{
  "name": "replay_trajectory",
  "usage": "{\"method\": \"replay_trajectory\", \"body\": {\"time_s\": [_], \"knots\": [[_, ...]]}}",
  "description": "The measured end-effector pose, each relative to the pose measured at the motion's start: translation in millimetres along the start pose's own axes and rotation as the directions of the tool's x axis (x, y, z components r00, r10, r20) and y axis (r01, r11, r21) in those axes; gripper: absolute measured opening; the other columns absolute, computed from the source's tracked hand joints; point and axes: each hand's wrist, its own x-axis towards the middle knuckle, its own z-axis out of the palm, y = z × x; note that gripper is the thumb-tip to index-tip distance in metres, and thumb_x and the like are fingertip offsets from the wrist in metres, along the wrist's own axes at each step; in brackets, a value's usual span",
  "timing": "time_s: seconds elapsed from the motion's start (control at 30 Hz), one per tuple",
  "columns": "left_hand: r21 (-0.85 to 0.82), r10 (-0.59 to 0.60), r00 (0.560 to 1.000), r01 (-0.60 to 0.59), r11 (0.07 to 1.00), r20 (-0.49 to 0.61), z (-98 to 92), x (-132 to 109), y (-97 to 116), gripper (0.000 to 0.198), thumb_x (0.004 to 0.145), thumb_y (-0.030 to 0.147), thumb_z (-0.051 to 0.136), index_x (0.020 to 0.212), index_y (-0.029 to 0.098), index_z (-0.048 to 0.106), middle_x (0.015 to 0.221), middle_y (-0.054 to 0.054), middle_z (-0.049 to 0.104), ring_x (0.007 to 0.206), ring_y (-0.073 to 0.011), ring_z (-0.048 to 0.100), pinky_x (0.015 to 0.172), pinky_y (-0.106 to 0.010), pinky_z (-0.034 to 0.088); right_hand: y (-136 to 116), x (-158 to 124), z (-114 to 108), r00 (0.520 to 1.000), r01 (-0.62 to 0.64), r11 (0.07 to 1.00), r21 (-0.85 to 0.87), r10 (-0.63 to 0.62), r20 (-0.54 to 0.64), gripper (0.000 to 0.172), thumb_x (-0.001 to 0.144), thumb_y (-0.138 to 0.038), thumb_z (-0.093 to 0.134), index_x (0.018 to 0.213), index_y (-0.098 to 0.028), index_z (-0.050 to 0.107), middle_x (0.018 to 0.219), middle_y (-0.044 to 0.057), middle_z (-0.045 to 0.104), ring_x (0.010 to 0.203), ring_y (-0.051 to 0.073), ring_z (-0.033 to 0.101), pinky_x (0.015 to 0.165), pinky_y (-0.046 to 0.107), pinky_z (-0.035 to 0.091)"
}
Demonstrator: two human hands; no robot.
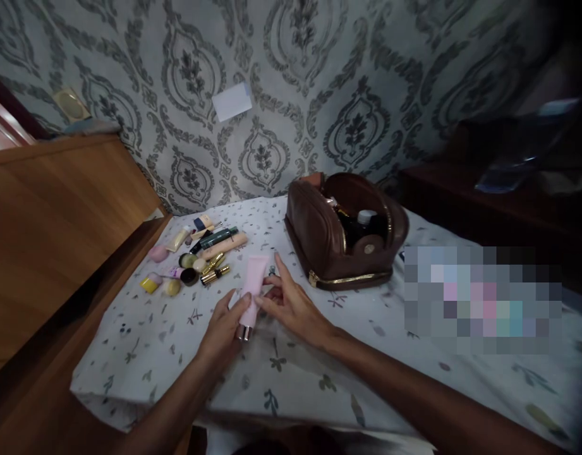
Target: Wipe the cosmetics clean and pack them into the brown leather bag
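A pale pink squeeze tube (255,275) with a shiny silver cap hangs cap-down over the table, between my hands. My left hand (224,322) grips it near the cap, thumb on the front. From the other side my right hand (293,306) pinches the tube's edge with thumb and bent fingers, its index finger stretched upward. To the left lies a cluster of cosmetics, among them a dark green tube (218,237), a peach tube (225,245) and a gold lipstick (215,274). A brown toiletry bag (314,221) stands unzipped at the back right, with a white-capped bottle (366,218) inside.
A patterned white cloth (177,373) covers the table. Beyond it is a papered wall with a white switch plate (232,102). A wooden panel (72,208) borders the left side. A pixelated patch hides something on the right.
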Motion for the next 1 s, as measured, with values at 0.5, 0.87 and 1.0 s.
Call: {"method": "replay_trajectory", "body": {"time_s": [0.5,0.87,1.0], "knots": [[0.634,0.496,0.84,-0.51,0.581,0.221,-19.1,-9.1,-5.9,0.032,0.096,0.039,0.047,0.119,0.02,0.054,0.122,-0.01,0.062,0.119,-0.0243,0.056,0.104,-0.039,0.044,3.5,7.9,2.0,0.972,-0.198,0.971,0.13,0.177,0.157,0.045,0.07,-0.026,0.073,0.109,-0.018,0.052,0.083,0.0,0.06,0.074,0.015,0.057,0.063,0.025,0.045],[0.511,0.405,0.34,-0.725,-0.462,0.849,-22.1,-3.8,-30.3,0.064,0.087,-0.002,0.03,0.15,0.007,0.02,0.139,-0.024,0.047,0.135,-0.0298,0.041,0.106,-0.047,0.044,17.1,5.6,-3.7,0.99,0.115,0.81,-0.575,-0.049,0.129,0.024,0.069,0.004,0.05,0.079,-0.016,0.057,0.086,0.005,0.058,0.078,0.016,0.054,0.072,0.026,0.042],[0.49,0.313,0.378,-0.653,-0.577,0.871,-14.1,1.7,-23.8,0.056,0.089,0.002,0.032,0.145,0.002,0.028,0.136,-0.024,0.051,0.13,-0.0313,0.047,0.108,-0.05,0.039,18.6,9.4,-6.7,0.992,0.084,0.814,-0.575,-0.013,0.127,0.029,0.067,0.005,0.051,0.084,-0.015,0.061,0.089,0.006,0.059,0.084,0.018,0.057,0.076,0.027,0.043]]}}
